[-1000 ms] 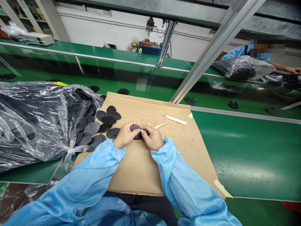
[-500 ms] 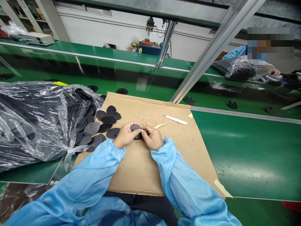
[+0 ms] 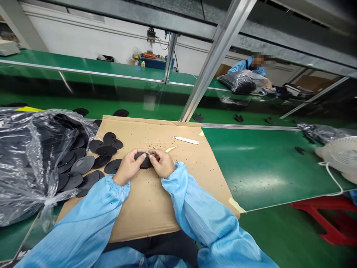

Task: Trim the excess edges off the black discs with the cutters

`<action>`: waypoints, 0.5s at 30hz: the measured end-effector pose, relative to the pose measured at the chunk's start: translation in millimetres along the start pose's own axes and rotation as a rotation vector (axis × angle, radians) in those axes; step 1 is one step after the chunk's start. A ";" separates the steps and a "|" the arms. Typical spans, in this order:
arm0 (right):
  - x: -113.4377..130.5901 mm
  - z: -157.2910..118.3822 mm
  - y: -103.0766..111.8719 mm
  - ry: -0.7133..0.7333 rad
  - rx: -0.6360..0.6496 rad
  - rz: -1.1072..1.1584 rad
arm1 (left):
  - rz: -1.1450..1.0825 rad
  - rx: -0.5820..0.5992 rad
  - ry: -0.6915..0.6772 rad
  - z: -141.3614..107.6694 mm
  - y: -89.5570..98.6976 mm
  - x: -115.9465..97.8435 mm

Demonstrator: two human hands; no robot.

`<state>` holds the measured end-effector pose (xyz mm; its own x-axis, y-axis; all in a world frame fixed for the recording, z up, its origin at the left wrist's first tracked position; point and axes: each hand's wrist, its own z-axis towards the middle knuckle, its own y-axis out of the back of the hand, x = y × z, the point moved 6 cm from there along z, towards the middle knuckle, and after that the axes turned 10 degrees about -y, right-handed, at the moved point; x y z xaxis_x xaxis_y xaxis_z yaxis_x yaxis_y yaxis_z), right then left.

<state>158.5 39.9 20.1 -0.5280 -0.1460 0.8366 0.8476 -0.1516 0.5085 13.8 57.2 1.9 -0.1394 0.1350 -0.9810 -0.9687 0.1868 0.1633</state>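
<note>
My left hand (image 3: 129,166) pinches a black disc (image 3: 145,162) by its left side, above the cardboard sheet (image 3: 145,208). My right hand (image 3: 161,163) is closed at the disc's upper right edge, thumb and index fingertips touching it. From behind the right fingers sticks out a slim yellow tool (image 3: 171,149), which appears gripped in that hand; its working end is hidden. Several loose black discs (image 3: 106,151) lie overlapped left of my hands. A white flat-handled tool (image 3: 186,140) rests on the cardboard beyond my right hand. Small black crumbs are scattered around.
At the left a clear plastic bag (image 3: 25,156) bulges with black discs. A metal post (image 3: 206,70) rises behind the cardboard. More black parts lie along the green bench (image 3: 251,160). A white fan (image 3: 340,156) stands at right, a red stool (image 3: 329,216) below. Another person (image 3: 245,66) sits far back.
The view has turned right, so bench things appear further left and the fan and stool have come in. Both hands keep nearly the same hold at the disc.
</note>
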 end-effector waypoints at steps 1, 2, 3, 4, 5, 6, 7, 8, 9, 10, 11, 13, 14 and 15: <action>-1.9 2.3 7.0 -0.022 -0.053 0.039 | -0.007 0.008 -0.006 -0.4 -1.0 -0.4; -4.3 5.9 16.1 -0.047 -0.104 0.076 | -0.016 0.013 -0.013 -0.8 -1.9 -0.6; -6.9 11.1 27.1 -0.067 -0.150 0.100 | -0.024 0.018 -0.018 -1.2 -2.6 -0.4; -9.4 18.1 40.0 -0.073 -0.186 0.101 | -0.030 0.022 -0.022 -1.5 -3.1 0.3; -12.2 27.1 54.6 -0.072 -0.212 0.076 | -0.031 0.027 -0.023 -1.7 -3.5 1.4; -15.5 37.7 71.0 -0.062 -0.236 0.021 | -0.029 0.032 -0.023 -1.8 -3.9 2.8; -20.0 49.7 88.5 -0.054 -0.255 -0.058 | -0.024 0.039 -0.021 -1.7 -4.5 4.4; -27.2 62.8 107.3 -0.070 -0.275 -0.146 | -0.019 0.046 -0.018 -1.6 -5.2 6.0; -36.4 75.9 127.7 -0.104 -0.314 -0.248 | -0.013 0.052 -0.014 -1.6 -6.2 7.5; -46.5 89.2 146.8 -0.140 -0.333 -0.361 | -0.007 0.054 -0.012 -1.6 -7.3 8.4; -57.9 102.0 165.2 -0.189 -0.350 -0.470 | -0.004 0.056 -0.012 -1.8 -8.8 8.9; -83.3 125.9 196.3 -0.309 -0.363 -0.635 | 0.000 0.059 -0.020 -2.6 -12.5 8.3; -96.4 137.1 207.5 -0.371 -0.357 -0.686 | 0.001 0.063 -0.027 -2.9 -14.7 7.6; -109.4 147.4 216.9 -0.439 -0.372 -0.724 | 0.001 0.066 -0.032 -2.9 -16.6 7.1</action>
<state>407.8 167.0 68.9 -0.7910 0.4790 0.3806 0.2067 -0.3763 0.9032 28.3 52.2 -8.1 -0.1324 0.1663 -0.9771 -0.9527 0.2505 0.1718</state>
